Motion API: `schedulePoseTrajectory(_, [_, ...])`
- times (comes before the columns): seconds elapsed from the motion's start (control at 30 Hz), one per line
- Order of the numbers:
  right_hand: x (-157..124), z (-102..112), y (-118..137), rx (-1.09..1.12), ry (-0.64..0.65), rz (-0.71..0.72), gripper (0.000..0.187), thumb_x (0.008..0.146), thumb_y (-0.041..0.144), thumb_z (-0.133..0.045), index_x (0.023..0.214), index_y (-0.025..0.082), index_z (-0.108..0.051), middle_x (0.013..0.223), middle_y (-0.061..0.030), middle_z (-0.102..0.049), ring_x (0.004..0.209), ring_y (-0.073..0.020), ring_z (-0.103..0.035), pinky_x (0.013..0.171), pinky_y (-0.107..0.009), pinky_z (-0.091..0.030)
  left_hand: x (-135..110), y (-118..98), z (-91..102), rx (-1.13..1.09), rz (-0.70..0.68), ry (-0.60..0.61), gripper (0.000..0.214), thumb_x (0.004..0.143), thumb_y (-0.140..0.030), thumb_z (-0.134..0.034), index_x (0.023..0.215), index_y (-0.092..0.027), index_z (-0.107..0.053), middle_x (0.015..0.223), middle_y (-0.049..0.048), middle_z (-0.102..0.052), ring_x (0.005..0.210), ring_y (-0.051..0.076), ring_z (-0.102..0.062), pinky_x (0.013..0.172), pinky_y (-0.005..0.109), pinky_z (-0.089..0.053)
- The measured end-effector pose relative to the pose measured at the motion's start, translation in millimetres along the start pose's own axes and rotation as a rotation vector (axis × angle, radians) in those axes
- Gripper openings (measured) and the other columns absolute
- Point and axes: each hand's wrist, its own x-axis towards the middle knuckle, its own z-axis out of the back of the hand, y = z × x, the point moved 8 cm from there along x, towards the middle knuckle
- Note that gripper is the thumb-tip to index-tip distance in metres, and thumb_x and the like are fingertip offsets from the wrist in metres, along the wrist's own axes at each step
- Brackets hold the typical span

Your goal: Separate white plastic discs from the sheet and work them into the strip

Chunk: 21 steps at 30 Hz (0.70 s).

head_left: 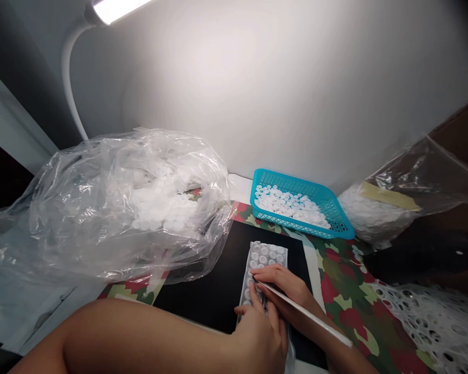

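A narrow translucent tray (246, 283) packed with rows of small round white caps (263, 250) lies on a black mat (203, 291). My left hand (263, 332) reaches across its near part, fingers stretched over the caps and thumb by the left edge. What lies under its palm is hidden. Just beyond, my right hand (286, 285) is closed on a slim white stick (312, 314), whose tip points down at the caps near the left fingertips. The stick's other end slants back over the right forearm.
A turquoise basket (300, 222) of small white discs stands behind the mat. A large clear plastic bag (89, 208) of white pieces fills the left. Another bag (378, 218) and perforated white scrap (432, 322) lie at right. A lamp (68, 72) curves overhead.
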Motion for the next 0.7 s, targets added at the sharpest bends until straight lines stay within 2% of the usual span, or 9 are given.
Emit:
schedulePoseTrajectory(0.17, [0.2, -1.2, -3.0, 0.003, 0.010, -0.025, 0.019, 0.094, 0.021, -0.050, 0.107, 0.026, -0.063, 0.109, -0.0025, -0.066, 0.105, -0.0155, -0.060, 0.091, -0.027, -0.048, 0.2, -1.2, -1.3, -0.019, -0.004, 0.003, 0.040, 0.090, -0.027, -0.046, 0.126, -0.017, -0.059, 0.115, 0.0254, -0.061, 0.098, 0.044, -0.059, 0.048, 0.036, -0.043])
schedulePoseTrajectory(0.4, [0.6, -0.8, -0.5, 0.000, 0.008, -0.016, 0.019, 0.094, 0.021, -0.050, 0.107, 0.026, -0.063, 0.108, -0.0022, -0.066, 0.104, -0.0148, -0.060, 0.091, -0.026, -0.048, 0.3, -3.0, -5.1, -0.018, -0.031, 0.084, 0.043, 0.094, -0.023, -0.033, 0.131, -0.016, -0.054, 0.122, 0.0239, -0.058, 0.107, 0.047, -0.056, 0.044, 0.038, -0.045])
schedulePoseTrajectory(0.6, [0.4, -0.3, 0.1, -0.023, 0.002, -0.002, 0.018, 0.094, 0.021, -0.050, 0.106, 0.026, -0.063, 0.108, -0.0025, -0.067, 0.103, -0.0151, -0.061, 0.089, -0.026, -0.049, 0.6, -0.1, -1.7, -0.018, -0.004, 0.023, 0.041, 0.090, -0.028, -0.046, 0.128, -0.018, -0.057, 0.117, 0.0247, -0.060, 0.098, 0.042, -0.059, 0.051, 0.036, -0.042])
schedulePoseTrajectory(0.7, [0.5, 0.2, 0.2, -0.036, -0.009, -0.002, 0.018, 0.094, 0.022, -0.050, 0.105, 0.026, -0.064, 0.107, -0.0027, -0.068, 0.102, -0.0154, -0.062, 0.089, -0.026, -0.051, 0.1, -0.2, -0.5, -0.014, -0.004, 0.006, 0.041, 0.089, -0.027, -0.046, 0.127, -0.019, -0.058, 0.116, 0.0236, -0.060, 0.097, 0.041, -0.059, 0.052, 0.037, -0.042])
